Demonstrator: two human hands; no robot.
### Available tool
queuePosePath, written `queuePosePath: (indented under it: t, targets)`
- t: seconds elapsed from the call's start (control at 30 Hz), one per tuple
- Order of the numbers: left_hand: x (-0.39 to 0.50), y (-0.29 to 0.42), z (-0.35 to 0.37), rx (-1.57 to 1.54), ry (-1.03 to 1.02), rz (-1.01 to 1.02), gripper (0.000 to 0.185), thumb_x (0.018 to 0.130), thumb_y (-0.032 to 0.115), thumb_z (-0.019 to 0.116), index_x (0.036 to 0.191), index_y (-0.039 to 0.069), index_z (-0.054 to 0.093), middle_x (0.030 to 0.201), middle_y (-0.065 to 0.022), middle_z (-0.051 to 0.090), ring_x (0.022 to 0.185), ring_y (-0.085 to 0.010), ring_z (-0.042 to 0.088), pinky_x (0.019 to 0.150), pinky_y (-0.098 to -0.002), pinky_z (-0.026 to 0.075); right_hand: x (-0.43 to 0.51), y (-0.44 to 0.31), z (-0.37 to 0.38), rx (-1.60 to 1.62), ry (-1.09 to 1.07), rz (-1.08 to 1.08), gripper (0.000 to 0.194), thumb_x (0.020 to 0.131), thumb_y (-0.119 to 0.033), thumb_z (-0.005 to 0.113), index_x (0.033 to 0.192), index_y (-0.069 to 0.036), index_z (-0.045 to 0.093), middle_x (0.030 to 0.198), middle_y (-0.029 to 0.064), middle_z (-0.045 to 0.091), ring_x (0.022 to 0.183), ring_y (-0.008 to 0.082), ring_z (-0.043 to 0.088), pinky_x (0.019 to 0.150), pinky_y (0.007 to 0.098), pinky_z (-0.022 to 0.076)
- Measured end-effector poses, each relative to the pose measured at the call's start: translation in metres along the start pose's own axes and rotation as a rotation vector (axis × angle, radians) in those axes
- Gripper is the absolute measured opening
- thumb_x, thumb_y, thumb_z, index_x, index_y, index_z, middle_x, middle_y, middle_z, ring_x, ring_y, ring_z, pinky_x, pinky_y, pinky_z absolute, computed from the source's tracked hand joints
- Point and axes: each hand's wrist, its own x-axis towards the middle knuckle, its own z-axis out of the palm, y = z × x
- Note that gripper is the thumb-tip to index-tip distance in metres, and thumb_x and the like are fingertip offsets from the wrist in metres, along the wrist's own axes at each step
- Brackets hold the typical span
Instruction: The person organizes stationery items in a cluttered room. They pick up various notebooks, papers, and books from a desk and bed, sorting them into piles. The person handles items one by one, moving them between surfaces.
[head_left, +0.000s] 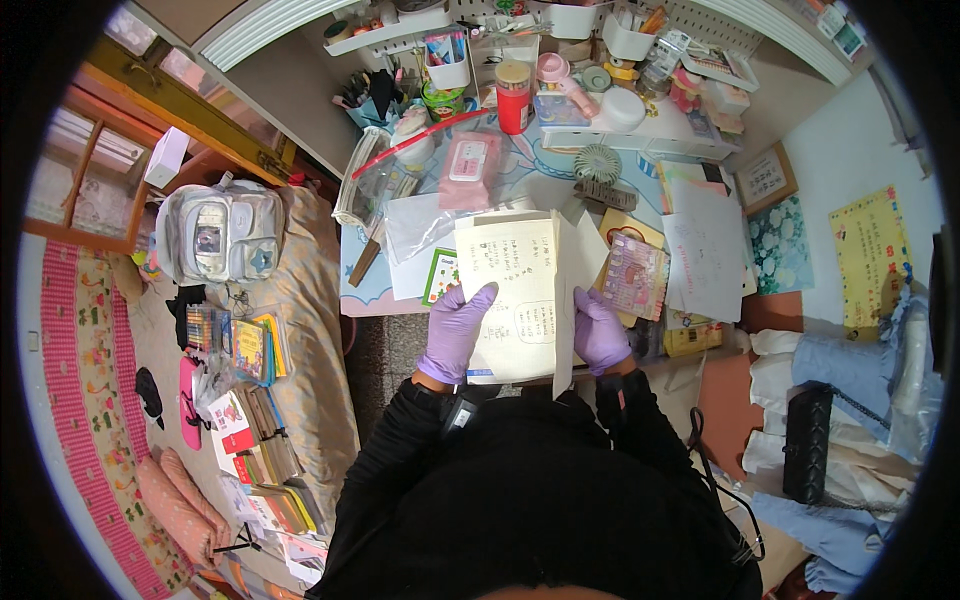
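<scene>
Both of my hands wear purple gloves and hold an open notebook (506, 300) with handwriting on its cream pages, in front of the desk's near edge. My left hand (456, 330) grips its left side, the thumb lying on the page. At the right, my right hand (600, 328) holds the other side, where a page or cover stands up edge-on. Beyond the notebook lie a pink pack of wipes (470, 169), loose white paper (409, 259) and a green-bordered card (441, 274). A pink patterned notebook (636, 276) is just beyond my right hand.
On the desk (367, 300) stand a clear zip pouch (367, 180), a red container (513, 101), a small green fan (597, 163) and a stack of papers (701, 247). A bed with a backpack (221, 234) and books (259, 435) is at left; clothes and a black bag (807, 446) are at right.
</scene>
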Motion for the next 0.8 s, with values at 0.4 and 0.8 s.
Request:
queuePosePath:
  t: [0.4,0.8]
  targets:
    - [-0.005,-0.009,-0.005,0.04,-0.065,0.03,0.024,0.095,0.019,0.064,0.111,0.0,0.068,0.091,0.0035,0.067,0.079,-0.0033,0.055,0.073,-0.0184,0.044,0.002,-0.004,-0.001,-0.331,0.108,-0.187,0.028,0.092,-0.007,0.059,0.118,0.003,0.059,0.108,0.0071,0.065,0.098,0.0146,0.061,0.089,0.028,0.0478]
    - [-0.011,0.014,-0.007,0.069,-0.197,0.107,0.031,0.1,0.023,0.052,0.108,-0.001,0.069,0.102,-0.009,0.07,0.093,-0.0137,0.064,0.086,-0.0276,0.05,0.001,-0.026,-0.03,0.093,-0.116,0.023,0.039,0.094,-0.011,0.053,0.132,-0.002,0.048,0.103,0.0066,0.061,0.085,0.0129,0.055,0.077,0.026,0.0479]
